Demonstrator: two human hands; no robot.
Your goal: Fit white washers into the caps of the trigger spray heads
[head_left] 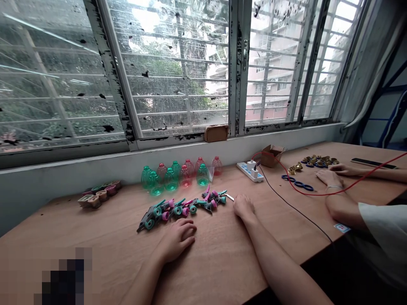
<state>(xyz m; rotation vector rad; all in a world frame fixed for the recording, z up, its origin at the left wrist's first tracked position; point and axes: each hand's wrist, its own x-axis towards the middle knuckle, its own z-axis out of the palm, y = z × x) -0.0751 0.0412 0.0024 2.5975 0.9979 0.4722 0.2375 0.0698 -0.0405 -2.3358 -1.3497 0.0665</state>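
My left hand [179, 238] rests on the wooden table, its fingers loosely bent and apart with nothing in them. Just beyond it lies a row of trigger spray heads [181, 208] in dark grey, teal and pink. My right hand [244, 206] lies palm down to the right of the row; its fingertips point away and are mostly hidden. A thin white stick-like piece [229, 197] lies close to its fingers; I cannot tell if they touch. Behind the spray heads stand clear plastic bottles, some green [171, 180] and some red [185, 177], upright near the wall.
Small shaped pieces [98, 195] are grouped at the left. A power strip [250, 172] with a red cable and black cable stands right of the bottles, beside a cardboard box [272, 156]. At the right, another person's hands [329, 178] rest near gold parts [319, 160] and blue rings [303, 185].
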